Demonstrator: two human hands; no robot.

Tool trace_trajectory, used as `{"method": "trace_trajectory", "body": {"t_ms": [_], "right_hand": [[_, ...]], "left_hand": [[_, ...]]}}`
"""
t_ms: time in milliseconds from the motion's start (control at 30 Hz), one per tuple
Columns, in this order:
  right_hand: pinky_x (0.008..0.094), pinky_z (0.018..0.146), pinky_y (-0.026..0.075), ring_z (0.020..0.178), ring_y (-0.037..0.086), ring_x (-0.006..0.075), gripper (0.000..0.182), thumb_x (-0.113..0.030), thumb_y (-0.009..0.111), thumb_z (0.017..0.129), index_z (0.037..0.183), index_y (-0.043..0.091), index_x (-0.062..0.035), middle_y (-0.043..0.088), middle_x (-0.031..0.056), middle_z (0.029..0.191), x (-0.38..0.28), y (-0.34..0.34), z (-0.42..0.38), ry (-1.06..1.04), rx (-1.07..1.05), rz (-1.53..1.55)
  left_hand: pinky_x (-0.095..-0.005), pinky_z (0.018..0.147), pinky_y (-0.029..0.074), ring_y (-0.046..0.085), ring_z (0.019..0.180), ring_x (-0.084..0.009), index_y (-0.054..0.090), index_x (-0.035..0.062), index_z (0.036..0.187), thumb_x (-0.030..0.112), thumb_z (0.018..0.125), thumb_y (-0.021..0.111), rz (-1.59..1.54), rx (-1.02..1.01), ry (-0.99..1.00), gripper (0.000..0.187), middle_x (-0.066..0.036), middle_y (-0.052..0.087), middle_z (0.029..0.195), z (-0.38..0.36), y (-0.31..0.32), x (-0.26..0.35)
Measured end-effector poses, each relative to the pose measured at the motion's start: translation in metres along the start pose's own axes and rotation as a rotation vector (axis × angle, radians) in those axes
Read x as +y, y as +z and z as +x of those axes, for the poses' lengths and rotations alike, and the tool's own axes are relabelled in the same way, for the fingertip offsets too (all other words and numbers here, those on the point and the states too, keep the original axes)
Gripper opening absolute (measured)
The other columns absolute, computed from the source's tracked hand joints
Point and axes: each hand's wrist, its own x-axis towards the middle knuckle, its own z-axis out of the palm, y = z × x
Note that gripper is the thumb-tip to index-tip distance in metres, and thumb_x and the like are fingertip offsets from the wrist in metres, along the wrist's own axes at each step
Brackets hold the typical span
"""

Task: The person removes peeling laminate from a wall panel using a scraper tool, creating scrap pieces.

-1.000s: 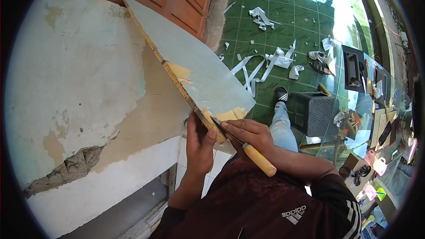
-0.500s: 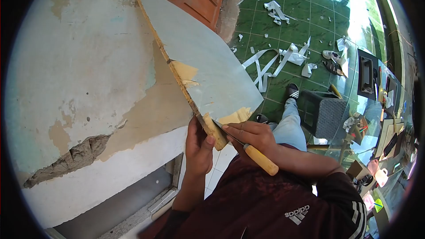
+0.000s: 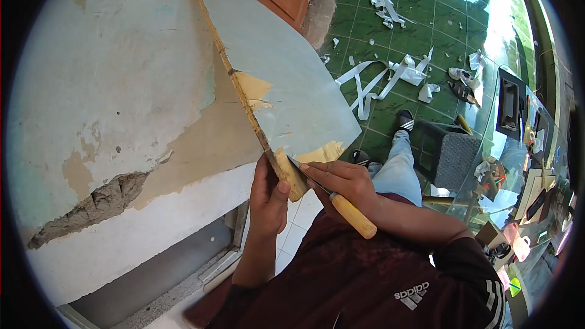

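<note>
Left hand (image 3: 269, 201): fingers gripping the lower end of the board (image 3: 277, 73). Right hand (image 3: 346, 184): fingers holding a knife (image 3: 353, 215), tip at that end.

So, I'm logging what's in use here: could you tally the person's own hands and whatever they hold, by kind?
Hands, left hand and right hand: 2
Bladed tools, one with a yellow handle: 1
Panels, the grey panel with the wooden edge: 1
Total: 4
</note>
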Motion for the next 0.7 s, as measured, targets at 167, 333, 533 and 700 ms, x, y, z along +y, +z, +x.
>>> {"method": "trace_trajectory", "body": {"t_ms": [167,333,533,700], "right_hand": [[0.0396,0.081,0.061,0.098,0.075,0.0336,0.058,0.000,0.076,0.078,0.134,0.066,0.0021,0.073,0.0204,0.118,-0.001,0.004,-0.004,0.007,0.024,0.015],[0.0397,0.080,0.061,0.097,0.075,0.0343,0.057,0.001,0.075,0.079,0.135,0.065,0.0020,0.073,0.0206,0.117,-0.002,0.017,-0.011,-0.038,0.055,-0.038],[0.0375,0.075,0.061,0.092,0.075,0.0313,0.054,0.003,0.076,0.079,0.133,0.067,0.0011,0.074,0.0189,0.115,0.000,0.012,0.000,-0.001,0.081,-0.033],[0.0371,0.072,0.062,0.090,0.076,0.0303,0.051,0.002,0.078,0.079,0.129,0.069,0.0002,0.075,0.0176,0.112,0.001,0.011,0.008,-0.004,0.107,-0.021]], "left_hand": [[-0.0452,0.124,0.030,0.039,0.149,-0.0286,0.021,-0.0053,0.162,0.025,0.104,0.067,0.015,0.001,-0.010,0.080,-0.019,0.040,0.160,-0.004,-0.004,0.003],[-0.0445,0.124,0.031,0.040,0.149,-0.0282,0.021,-0.0055,0.163,0.025,0.104,0.067,0.008,0.002,0.003,0.080,-0.018,0.040,0.160,-0.005,-0.004,0.002],[-0.0437,0.123,0.032,0.040,0.148,-0.0277,0.021,-0.0051,0.163,0.026,0.104,0.067,0.001,0.006,-0.016,0.081,-0.018,0.041,0.159,-0.003,-0.001,0.002],[-0.0438,0.123,0.032,0.041,0.148,-0.0278,0.021,-0.0050,0.163,0.027,0.103,0.068,0.018,0.009,-0.010,0.082,-0.018,0.042,0.158,-0.005,0.001,0.001]]}}
